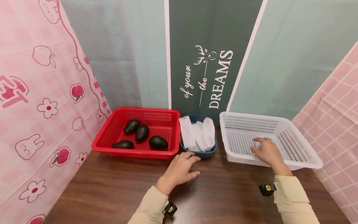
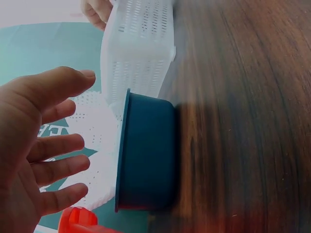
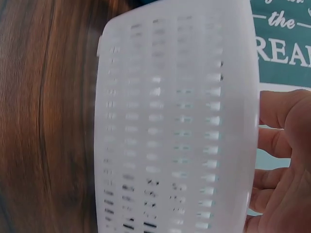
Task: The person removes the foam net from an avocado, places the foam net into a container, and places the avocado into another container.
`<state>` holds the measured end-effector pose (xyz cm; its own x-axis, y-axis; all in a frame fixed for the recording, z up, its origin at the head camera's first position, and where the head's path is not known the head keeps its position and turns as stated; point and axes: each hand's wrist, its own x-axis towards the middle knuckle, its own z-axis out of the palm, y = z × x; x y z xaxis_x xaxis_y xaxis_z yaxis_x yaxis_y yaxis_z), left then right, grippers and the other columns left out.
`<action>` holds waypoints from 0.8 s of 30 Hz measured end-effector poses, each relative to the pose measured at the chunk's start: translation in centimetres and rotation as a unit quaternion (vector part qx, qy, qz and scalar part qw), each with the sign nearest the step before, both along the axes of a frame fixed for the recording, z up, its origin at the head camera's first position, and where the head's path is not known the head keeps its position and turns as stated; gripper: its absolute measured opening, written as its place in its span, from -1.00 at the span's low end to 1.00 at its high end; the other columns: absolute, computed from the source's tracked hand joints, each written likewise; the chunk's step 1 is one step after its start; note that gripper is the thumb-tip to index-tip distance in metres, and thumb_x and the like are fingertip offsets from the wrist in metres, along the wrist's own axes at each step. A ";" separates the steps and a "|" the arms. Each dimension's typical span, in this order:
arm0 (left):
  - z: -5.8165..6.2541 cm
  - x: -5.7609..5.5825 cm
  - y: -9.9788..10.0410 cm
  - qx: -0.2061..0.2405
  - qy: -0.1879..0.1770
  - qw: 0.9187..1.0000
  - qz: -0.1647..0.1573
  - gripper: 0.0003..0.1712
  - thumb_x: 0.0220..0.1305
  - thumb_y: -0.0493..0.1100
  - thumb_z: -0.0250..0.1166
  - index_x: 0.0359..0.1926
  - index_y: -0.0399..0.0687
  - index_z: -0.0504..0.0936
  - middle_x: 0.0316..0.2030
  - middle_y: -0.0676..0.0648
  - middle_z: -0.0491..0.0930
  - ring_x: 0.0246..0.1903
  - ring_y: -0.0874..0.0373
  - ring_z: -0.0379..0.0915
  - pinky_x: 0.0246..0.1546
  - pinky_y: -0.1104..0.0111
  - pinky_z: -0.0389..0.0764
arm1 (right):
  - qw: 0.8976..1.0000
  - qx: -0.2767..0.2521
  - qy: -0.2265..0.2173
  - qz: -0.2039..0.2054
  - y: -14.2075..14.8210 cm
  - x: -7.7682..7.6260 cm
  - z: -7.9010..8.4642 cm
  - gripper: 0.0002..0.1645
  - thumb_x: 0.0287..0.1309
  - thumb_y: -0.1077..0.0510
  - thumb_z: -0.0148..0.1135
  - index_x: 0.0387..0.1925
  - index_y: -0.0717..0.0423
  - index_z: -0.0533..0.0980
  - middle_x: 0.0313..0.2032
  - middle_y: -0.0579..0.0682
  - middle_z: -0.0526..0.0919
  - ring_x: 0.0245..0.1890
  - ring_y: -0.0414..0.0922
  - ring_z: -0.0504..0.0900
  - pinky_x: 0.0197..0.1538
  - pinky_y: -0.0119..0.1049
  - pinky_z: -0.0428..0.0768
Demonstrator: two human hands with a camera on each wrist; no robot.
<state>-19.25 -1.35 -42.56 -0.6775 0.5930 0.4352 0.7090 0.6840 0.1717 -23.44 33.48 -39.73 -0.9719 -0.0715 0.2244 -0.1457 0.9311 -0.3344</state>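
Observation:
My left hand [image 1: 181, 169] hovers over the table just in front of a small blue bin [image 1: 205, 154]. In the left wrist view, its fingers are spread and slightly bent, with nothing held. White foam net sleeves [image 1: 188, 132] stick up out of that bin. My right hand [image 1: 268, 152] reaches over the near rim of a white perforated basket [image 1: 240, 160], thumb and fingers loosely bent and apart. No object shows between them. In the right wrist view, the basket's wall [image 3: 180, 116] hides the fingertips.
At the left, a red perforated basket [image 1: 137, 153] contains several dark avocados [image 1: 142, 133]. All three containers stand in a row on the brown wooden table [image 1: 218, 193], against a green cloth backdrop [image 1: 134, 56]. Pink patterned cloths [image 1: 30, 124] hang at both sides.

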 end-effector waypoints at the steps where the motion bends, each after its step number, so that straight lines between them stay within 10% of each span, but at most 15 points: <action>1: 0.0 0.0 0.1 -0.002 0.000 1.000 0.001 -0.52 -0.10 0.10 0.29 -0.10 0.06 0.53 -0.16 -0.03 0.43 -0.18 0.12 0.33 -0.22 0.28 0.37 | 1.000 0.002 -0.001 -0.004 0.2 0.0 -0.1 -0.50 -0.07 0.15 0.14 -0.10 0.41 0.37 -0.14 0.47 0.30 -0.14 0.33 0.24 -0.23 0.18 0.24; 24: -2.1 -0.2 2.0 -0.015 -0.029 0.999 -0.004 -0.52 -0.14 0.13 0.29 -0.12 0.13 0.54 -0.19 0.01 0.44 -0.21 0.14 0.34 -0.30 0.29 0.36 | 0.994 0.037 -0.102 -0.022 3.5 -2.2 -0.9 -0.33 -0.08 0.06 0.13 0.02 0.41 0.24 -0.17 0.49 0.35 -0.15 0.38 0.22 -0.24 0.18 0.25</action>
<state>-19.44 0.61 -44.68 -0.6963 0.6108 0.3769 0.7038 0.6839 0.1919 -25.62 37.00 -40.61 -0.9992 -0.0363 0.0189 -0.0401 0.9581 -0.2837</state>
